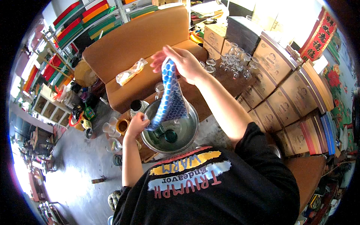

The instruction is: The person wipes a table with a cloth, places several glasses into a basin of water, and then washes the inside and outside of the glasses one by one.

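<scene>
A blue patterned cloth [171, 95] hangs stretched between my two hands over a round metal basin [194, 123]. My left hand [137, 125] grips its lower left corner at the basin's left rim. Higher up, my right hand [180, 63] holds the top of the cloth, fingers partly spread behind it. Inside the basin lies green glassware, a round green glass [170, 136] among it. A clear stemmed glass [159, 87] stands beyond the basin. A glass jar with a dark top [136, 105] is beside my left hand, near an amber-brown cup [122, 126].
Many clear glasses [239, 60] stand on the wooden table's [225, 84] far right part. Plastic cups [108, 128] and a stemmed glass [114, 144] sit at its left edge. A brown bench [140, 45] lies beyond, with a plastic packet [130, 72]; stacked cardboard boxes [281, 104] rise at right.
</scene>
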The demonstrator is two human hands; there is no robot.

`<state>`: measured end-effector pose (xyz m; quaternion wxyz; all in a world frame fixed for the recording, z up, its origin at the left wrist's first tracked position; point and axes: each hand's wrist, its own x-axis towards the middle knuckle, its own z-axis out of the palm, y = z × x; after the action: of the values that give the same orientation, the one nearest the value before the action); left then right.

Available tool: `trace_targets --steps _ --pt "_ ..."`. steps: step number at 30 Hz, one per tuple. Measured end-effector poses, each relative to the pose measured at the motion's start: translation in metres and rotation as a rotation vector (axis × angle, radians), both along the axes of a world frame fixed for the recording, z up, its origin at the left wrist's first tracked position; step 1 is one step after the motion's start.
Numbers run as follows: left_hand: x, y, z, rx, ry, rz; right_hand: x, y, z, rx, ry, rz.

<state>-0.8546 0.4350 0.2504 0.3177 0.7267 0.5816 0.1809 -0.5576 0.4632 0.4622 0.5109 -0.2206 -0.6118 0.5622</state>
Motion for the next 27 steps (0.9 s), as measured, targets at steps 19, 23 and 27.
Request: trace_targets --steps 19,23,27 --pt "0.194 0.042 0.078 0.147 -0.423 -0.183 0.144 0.014 0.001 0.193 -0.248 -0.206" --pt "0.234 0.052 0.088 0.092 -0.326 -0.185 0.196 0.037 -0.018 0.338 -0.401 -0.37" --pt "0.273 0.062 0.09 -0.046 -0.532 -0.257 0.246 0.071 -0.038 0.455 -0.54 -0.493"
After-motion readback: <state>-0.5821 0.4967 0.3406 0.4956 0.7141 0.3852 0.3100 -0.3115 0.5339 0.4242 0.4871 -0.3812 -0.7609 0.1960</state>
